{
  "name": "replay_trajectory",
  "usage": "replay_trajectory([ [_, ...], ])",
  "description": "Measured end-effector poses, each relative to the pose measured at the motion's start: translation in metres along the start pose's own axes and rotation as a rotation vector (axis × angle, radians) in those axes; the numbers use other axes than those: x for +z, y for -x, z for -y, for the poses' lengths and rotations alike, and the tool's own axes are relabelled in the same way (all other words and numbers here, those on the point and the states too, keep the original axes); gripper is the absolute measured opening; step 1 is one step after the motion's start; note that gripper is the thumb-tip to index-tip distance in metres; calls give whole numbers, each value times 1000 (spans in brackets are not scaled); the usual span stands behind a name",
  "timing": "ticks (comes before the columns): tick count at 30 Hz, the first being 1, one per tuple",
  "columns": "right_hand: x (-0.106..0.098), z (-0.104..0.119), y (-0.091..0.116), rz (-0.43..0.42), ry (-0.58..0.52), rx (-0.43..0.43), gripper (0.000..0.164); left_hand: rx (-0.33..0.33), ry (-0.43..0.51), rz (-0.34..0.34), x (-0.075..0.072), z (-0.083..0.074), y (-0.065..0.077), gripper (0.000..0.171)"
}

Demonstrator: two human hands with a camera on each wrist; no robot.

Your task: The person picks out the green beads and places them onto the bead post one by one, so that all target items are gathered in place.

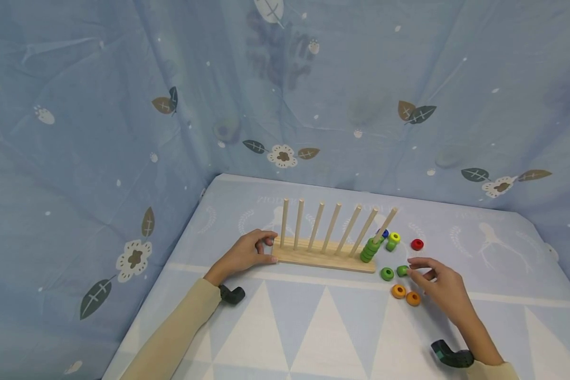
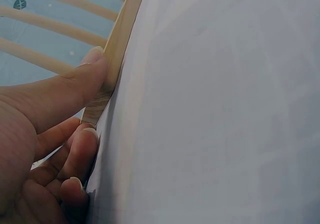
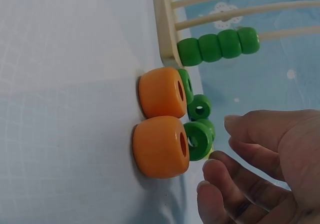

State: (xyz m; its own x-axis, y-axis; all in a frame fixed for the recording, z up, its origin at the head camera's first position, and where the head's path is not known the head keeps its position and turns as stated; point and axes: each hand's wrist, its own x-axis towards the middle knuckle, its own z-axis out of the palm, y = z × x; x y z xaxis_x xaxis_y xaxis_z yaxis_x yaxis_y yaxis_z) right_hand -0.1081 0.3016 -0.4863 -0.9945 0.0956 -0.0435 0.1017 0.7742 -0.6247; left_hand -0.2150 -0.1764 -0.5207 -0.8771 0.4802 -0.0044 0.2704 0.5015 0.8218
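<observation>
A wooden peg stand (image 1: pixel 323 259) with a row of upright rods stands on the cloth, and several green beads (image 1: pixel 370 250) are stacked on its rightmost rod. At the stand's left end my left hand (image 1: pixel 243 252) pinches the base (image 2: pixel 119 51) between thumb and fingers. My right hand (image 1: pixel 440 289) hovers with loosely bent, parted fingers beside a loose green bead (image 1: pixel 401 271); in the right wrist view nothing shows between thumb and fingers. Another green bead (image 1: pixel 387 274) lies to its left. Closer to me are two orange beads (image 3: pixel 161 146), side by side.
Behind these, a yellow-green bead (image 1: pixel 395 237), a further green bead (image 1: pixel 390 246) and a blue bead (image 1: pixel 385 233) cluster near the last rod. Apart to the right lies a red bead (image 1: pixel 417 244). Patterned blue fabric (image 1: pixel 361 95) rises behind the table.
</observation>
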Motion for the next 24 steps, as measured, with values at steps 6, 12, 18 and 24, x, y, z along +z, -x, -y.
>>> replay_trajectory([
  [6,2,-2,-2,8,22,-11,41,0,0,1,0,-1,0,68],
  [12,5,-3,-6,18,42,-14,41,-10,-3,-1,0,-2,0,68],
  [18,6,-3,-7,51,54,33,37,-3,-6,1,0,-2,0,68],
  [24,4,-4,-8,85,46,46,40,11,3,-9,-1,-3,1,68],
])
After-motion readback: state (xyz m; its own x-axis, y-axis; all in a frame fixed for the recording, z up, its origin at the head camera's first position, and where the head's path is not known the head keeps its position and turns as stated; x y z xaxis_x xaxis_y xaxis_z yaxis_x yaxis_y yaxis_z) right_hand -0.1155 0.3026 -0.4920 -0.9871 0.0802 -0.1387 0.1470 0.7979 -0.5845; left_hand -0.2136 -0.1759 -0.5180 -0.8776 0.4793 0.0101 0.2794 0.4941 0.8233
